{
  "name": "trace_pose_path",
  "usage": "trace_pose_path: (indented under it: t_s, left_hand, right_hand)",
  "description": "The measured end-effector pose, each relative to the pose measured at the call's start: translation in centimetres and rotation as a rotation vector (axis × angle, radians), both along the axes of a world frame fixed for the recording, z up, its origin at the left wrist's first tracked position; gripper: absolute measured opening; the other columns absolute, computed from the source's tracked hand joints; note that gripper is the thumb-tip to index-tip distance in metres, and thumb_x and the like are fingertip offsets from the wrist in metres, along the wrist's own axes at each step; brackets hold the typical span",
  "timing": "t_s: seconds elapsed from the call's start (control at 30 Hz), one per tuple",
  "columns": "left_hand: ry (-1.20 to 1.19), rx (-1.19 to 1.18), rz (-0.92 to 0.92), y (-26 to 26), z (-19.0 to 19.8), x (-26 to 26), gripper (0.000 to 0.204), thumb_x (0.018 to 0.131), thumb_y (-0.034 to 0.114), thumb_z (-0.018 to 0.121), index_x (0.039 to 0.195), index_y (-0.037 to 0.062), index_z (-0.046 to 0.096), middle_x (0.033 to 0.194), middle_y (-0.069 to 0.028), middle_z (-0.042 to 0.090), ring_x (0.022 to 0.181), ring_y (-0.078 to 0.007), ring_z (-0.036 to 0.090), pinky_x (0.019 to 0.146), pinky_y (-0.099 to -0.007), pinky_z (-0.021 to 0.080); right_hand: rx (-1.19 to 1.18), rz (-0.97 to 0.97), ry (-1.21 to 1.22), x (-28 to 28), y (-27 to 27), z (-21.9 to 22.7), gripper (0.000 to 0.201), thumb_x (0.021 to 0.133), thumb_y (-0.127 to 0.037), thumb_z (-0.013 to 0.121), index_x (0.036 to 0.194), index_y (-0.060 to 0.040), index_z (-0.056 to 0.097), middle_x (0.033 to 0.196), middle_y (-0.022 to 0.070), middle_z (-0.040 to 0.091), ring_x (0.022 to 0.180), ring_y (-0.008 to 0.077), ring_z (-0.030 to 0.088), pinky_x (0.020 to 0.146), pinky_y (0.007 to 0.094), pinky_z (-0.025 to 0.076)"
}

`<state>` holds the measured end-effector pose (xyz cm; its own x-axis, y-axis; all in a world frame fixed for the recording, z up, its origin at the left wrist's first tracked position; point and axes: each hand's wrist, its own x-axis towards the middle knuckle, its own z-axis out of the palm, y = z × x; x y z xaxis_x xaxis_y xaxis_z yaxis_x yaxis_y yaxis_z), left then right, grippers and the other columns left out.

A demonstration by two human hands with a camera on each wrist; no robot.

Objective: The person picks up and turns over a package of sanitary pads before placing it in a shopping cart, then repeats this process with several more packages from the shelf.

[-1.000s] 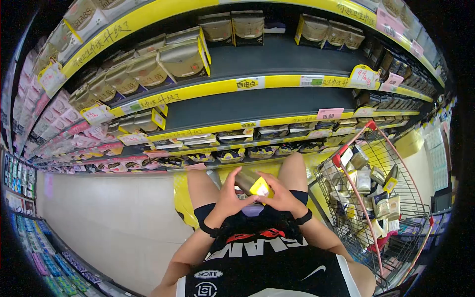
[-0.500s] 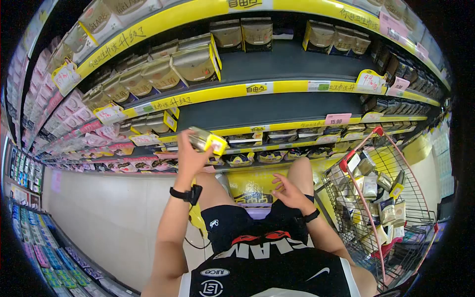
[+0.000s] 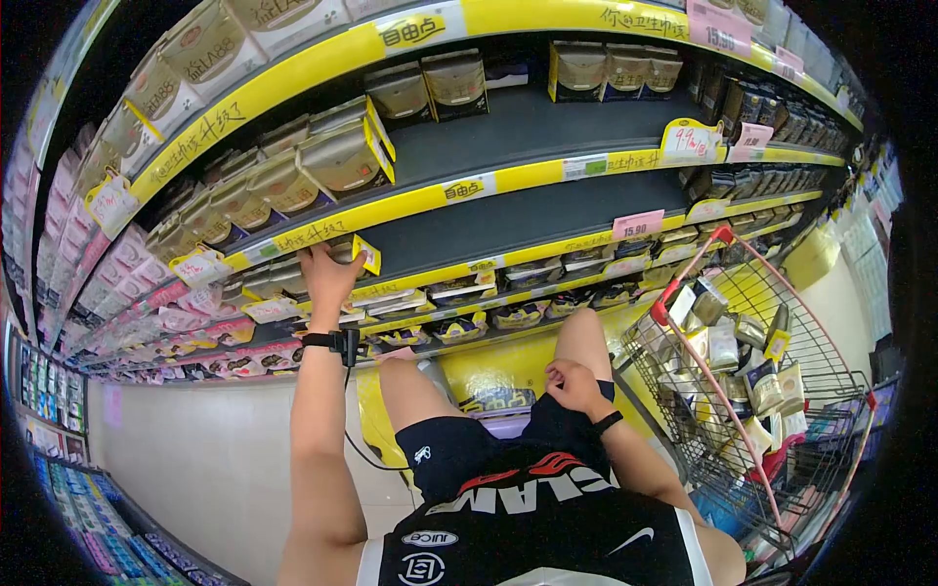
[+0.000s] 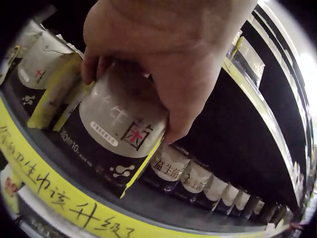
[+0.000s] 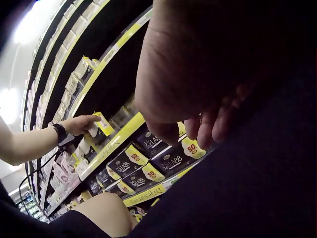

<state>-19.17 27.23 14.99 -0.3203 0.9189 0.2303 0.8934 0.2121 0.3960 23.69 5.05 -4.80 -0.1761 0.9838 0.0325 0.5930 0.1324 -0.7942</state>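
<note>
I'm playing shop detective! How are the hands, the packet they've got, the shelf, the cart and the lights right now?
Left hand: gripping the packet.
Packet: held, its front facing out.
Right hand: holding nothing, fingers loosely bent.
Shelf: packets at both ends.
Cart: has packets inside.
Lights: on.

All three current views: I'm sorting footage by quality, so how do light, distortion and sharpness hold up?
Head view: bright, but fisheye bows the shelf strip, with black corners. Left wrist view: dim, lettering on the pack soft, whitish glare upper right. Right wrist view: ceiling light blown out, right hand partly in deep shadow.
</note>
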Motion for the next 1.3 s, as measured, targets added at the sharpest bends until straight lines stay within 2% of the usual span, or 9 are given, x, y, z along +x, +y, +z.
trace_pose_path:
  t_s: [0.03, 0.13, 0.23, 0.37, 0.47, 0.63, 0.73, 1.07, 1.3]
  left_hand:
    - [0.054, 0.001, -0.039, 0.4, -0.6, -0.5, 0.095, 0.072, 0.052, 0.084, 0.139, -0.0026, 0.044, 0.137, -0.0275, 0.053, 0.142, -0.0497, 0.031, 0.113, -0.0548, 0.037]
    - [0.131, 0.018, -0.060, 0.8, -1.5, -1.1, 0.099, 0.073, 0.055, 0.080, 0.144, -0.0013, 0.042, 0.138, -0.0264, 0.053, 0.144, -0.0495, 0.030, 0.112, -0.0552, 0.037]
    - [0.353, 0.204, -0.066, 0.5, -2.0, -1.0, 0.085, 0.072, 0.051, 0.081, 0.135, 0.0007, 0.052, 0.139, -0.0288, 0.046, 0.129, -0.0467, 0.045, 0.105, -0.0517, 0.042]
    - [0.442, 0.086, -0.103, 0.6, -1.2, -0.6, 0.094, 0.071, 0.056, 0.079, 0.143, 0.0029, 0.048, 0.144, -0.0216, 0.050, 0.137, -0.0399, 0.043, 0.113, -0.0525, 0.031]
    - [0.442, -0.010, -0.181, 1.5, -1.2, -1.1, 0.104, 0.068, 0.059, 0.080, 0.147, 0.0036, 0.041, 0.148, -0.0215, 0.047, 0.139, -0.0389, 0.040, 0.113, -0.0567, 0.030]
    - [0.472, -0.062, -0.268, 1.7, -1.0, -1.1, 0.104, 0.060, 0.053, 0.088, 0.149, 0.0224, 0.043, 0.147, -0.0114, 0.052, 0.139, -0.0328, 0.043, 0.113, -0.0600, 0.024]
    - [0.491, -0.034, -0.354, 2.2, -1.0, -1.5, 0.098, 0.063, 0.055, 0.087, 0.146, 0.0229, 0.047, 0.142, -0.0103, 0.055, 0.138, -0.0321, 0.044, 0.112, -0.0600, 0.025]
    - [0.504, 0.033, -0.369, 3.5, -2.3, -1.7, 0.086, 0.070, 0.059, 0.081, 0.137, 0.0118, 0.057, 0.133, -0.0142, 0.061, 0.130, -0.0345, 0.051, 0.115, -0.0545, 0.028]
    - [0.453, 0.136, -0.306, 4.8, -4.1, -3.2, 0.063, 0.088, 0.056, 0.067, 0.134, 0.0124, 0.061, 0.135, -0.0156, 0.060, 0.129, -0.0367, 0.051, 0.112, -0.0586, 0.026]
  right_hand:
    - [0.006, 0.003, -0.016, 0.0, 0.0, 0.2, 0.027, 0.082, -0.022, 0.072, 0.099, -0.0015, 0.068, 0.087, 0.0145, 0.069, 0.080, 0.0286, 0.070, 0.073, 0.0396, 0.056]
    - [0.011, 0.017, -0.042, -0.1, 0.1, 0.3, 0.026, 0.082, -0.023, 0.072, 0.098, -0.0025, 0.068, 0.087, 0.0142, 0.069, 0.081, 0.0282, 0.070, 0.073, 0.0394, 0.056]
    - [0.002, 0.026, -0.037, -0.3, 0.4, 0.3, 0.025, 0.081, -0.023, 0.071, 0.097, -0.0037, 0.068, 0.087, 0.0133, 0.069, 0.081, 0.0277, 0.070, 0.074, 0.0394, 0.056]
    - [0.039, 0.040, -0.073, -0.7, 0.5, 0.3, 0.025, 0.076, -0.020, 0.071, 0.096, -0.0034, 0.068, 0.085, 0.0112, 0.069, 0.077, 0.0250, 0.070, 0.072, 0.0364, 0.056]
    - [0.055, 0.049, -0.088, -0.8, 0.6, 0.1, 0.026, 0.074, -0.018, 0.071, 0.095, -0.0029, 0.068, 0.084, 0.0107, 0.070, 0.076, 0.0234, 0.070, 0.071, 0.0352, 0.057]
    - [0.052, 0.033, -0.103, -0.8, 0.5, 0.3, 0.026, 0.075, -0.019, 0.073, 0.095, -0.0032, 0.068, 0.084, 0.0105, 0.070, 0.076, 0.0236, 0.070, 0.071, 0.0357, 0.057]
    - [0.057, 0.025, -0.113, -0.7, 0.3, 0.3, 0.025, 0.075, -0.019, 0.073, 0.094, -0.0034, 0.068, 0.084, 0.0104, 0.070, 0.076, 0.0240, 0.070, 0.071, 0.0359, 0.056]
    - [0.055, 0.029, -0.127, -0.7, 0.3, 0.3, 0.023, 0.076, -0.020, 0.073, 0.092, -0.0039, 0.069, 0.081, 0.0102, 0.070, 0.076, 0.0247, 0.070, 0.071, 0.0370, 0.056]
    - [0.022, 0.062, -0.115, -0.8, 0.5, -0.1, 0.033, 0.079, -0.034, 0.070, 0.096, -0.0061, 0.069, 0.082, 0.0101, 0.071, 0.078, 0.0282, 0.070, 0.072, 0.0406, 0.056]
